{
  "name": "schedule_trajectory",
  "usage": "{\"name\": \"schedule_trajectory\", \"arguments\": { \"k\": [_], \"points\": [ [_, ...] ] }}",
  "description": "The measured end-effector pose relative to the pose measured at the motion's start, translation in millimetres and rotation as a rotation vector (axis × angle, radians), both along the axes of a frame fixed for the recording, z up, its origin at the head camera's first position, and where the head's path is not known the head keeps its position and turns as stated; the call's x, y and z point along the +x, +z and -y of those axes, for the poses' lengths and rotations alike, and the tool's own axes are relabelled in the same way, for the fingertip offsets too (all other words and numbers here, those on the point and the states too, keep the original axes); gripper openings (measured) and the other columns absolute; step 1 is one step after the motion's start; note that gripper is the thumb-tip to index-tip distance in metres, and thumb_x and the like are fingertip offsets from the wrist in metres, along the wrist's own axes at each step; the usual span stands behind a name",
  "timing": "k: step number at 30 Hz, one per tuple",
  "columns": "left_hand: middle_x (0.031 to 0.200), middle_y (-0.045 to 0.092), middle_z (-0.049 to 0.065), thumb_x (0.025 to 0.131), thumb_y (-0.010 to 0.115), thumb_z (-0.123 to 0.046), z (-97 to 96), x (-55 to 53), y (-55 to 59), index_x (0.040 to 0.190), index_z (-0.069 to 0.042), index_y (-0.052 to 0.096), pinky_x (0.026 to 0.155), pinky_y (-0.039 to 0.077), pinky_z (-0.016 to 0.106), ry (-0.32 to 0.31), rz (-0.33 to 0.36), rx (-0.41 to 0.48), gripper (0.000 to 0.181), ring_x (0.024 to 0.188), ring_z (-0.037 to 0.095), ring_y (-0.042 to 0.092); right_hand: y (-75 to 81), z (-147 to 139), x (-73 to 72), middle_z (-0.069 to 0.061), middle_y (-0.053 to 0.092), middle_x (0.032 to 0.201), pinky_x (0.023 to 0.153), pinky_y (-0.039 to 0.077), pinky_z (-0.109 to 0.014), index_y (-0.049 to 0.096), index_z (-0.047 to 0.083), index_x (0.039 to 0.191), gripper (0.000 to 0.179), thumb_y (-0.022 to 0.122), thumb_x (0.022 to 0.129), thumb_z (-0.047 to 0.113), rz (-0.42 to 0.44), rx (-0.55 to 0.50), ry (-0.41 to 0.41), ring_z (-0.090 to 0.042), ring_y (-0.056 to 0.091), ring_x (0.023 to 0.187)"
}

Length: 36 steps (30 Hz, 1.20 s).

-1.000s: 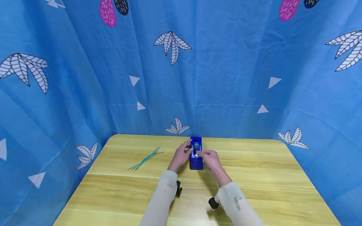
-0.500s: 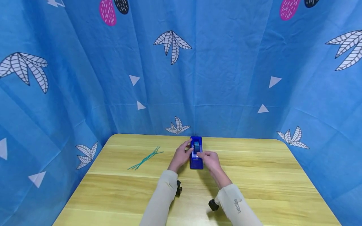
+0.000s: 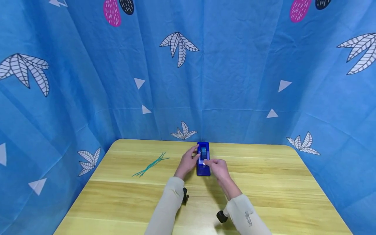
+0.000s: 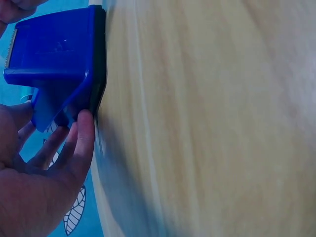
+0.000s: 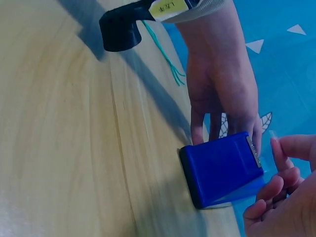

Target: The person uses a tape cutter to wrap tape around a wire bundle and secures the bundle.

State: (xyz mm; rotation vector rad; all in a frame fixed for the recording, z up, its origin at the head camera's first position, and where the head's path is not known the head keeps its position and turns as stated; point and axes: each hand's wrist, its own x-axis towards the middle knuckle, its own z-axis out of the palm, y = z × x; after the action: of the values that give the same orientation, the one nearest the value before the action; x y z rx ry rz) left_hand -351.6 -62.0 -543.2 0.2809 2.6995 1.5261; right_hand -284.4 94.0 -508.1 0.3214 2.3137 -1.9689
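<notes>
A blue tape dispenser (image 3: 203, 170) stands near the table's far edge, a roll of tape (image 3: 204, 152) set inside it. My left hand (image 3: 187, 163) holds the dispenser by its left side; in the left wrist view, fingertips lie along its lower wall and the thumb reaches toward its upper edge. Just above the serrated cutter (image 5: 254, 152), my right hand (image 3: 218, 168) pinches a clear piece of tape (image 5: 274, 134) between thumb and forefinger. How far that tape runs back to the roll is hard to see.
Several thin green strands (image 3: 151, 165), crossed in a loose bundle, lie on the wooden table (image 3: 123, 195) left of the hands. A blue patterned curtain (image 3: 235, 81) hangs behind and on both sides. Black wrist cameras (image 3: 222, 216) are strapped at the sleeves.
My right hand's fingertips have shifted very slightly toward me, still pinching the tape. The left hand and the dispenser stay in place.
</notes>
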Motion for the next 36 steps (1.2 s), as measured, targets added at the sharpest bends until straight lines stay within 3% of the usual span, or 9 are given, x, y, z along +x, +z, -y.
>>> {"name": "schedule_trajectory", "arguments": {
  "k": [19,24,27,36],
  "points": [
    [0.144,0.059,0.018,0.109,0.053,-0.023,-2.6,0.8,-0.7,0.159,-0.026,0.042,0.108,0.052,0.052,0.025,-0.012,0.000,0.051,0.125,0.037,0.064,6.9,2.1,30.2,-0.024,0.064,0.136,0.118,0.027,-0.069,0.072,-0.005,0.116,0.036,0.068,0.098,0.026,0.004,-0.061,0.015,-0.044,0.046,0.138],
    [0.143,0.060,0.018,0.109,0.054,-0.022,-2.7,1.9,0.0,0.159,-0.025,0.042,0.107,0.052,0.052,0.027,-0.015,-0.015,0.051,0.123,0.037,0.065,4.7,3.2,36.5,-0.020,0.067,0.129,0.104,0.042,-0.056,0.073,-0.003,0.114,0.035,0.069,0.097,0.027,0.014,-0.043,-0.013,-0.034,0.053,0.120],
    [0.143,0.060,0.019,0.109,0.054,-0.022,-2.9,1.7,0.3,0.159,-0.024,0.042,0.107,0.052,0.053,0.026,-0.013,-0.017,0.051,0.123,0.038,0.065,4.5,4.0,39.6,-0.017,0.067,0.124,0.096,0.043,-0.047,0.073,-0.004,0.115,0.036,0.070,0.097,0.027,0.024,-0.051,-0.030,-0.030,0.051,0.111],
    [0.144,0.059,0.019,0.110,0.052,-0.023,-1.7,1.0,0.3,0.160,-0.025,0.040,0.108,0.052,0.054,0.018,-0.007,-0.014,0.051,0.125,0.039,0.063,5.9,6.1,49.9,-0.014,0.065,0.120,0.093,0.043,-0.046,0.074,0.000,0.109,0.033,0.071,0.096,0.030,0.033,-0.068,-0.033,-0.029,0.052,0.106]
  ]
}}
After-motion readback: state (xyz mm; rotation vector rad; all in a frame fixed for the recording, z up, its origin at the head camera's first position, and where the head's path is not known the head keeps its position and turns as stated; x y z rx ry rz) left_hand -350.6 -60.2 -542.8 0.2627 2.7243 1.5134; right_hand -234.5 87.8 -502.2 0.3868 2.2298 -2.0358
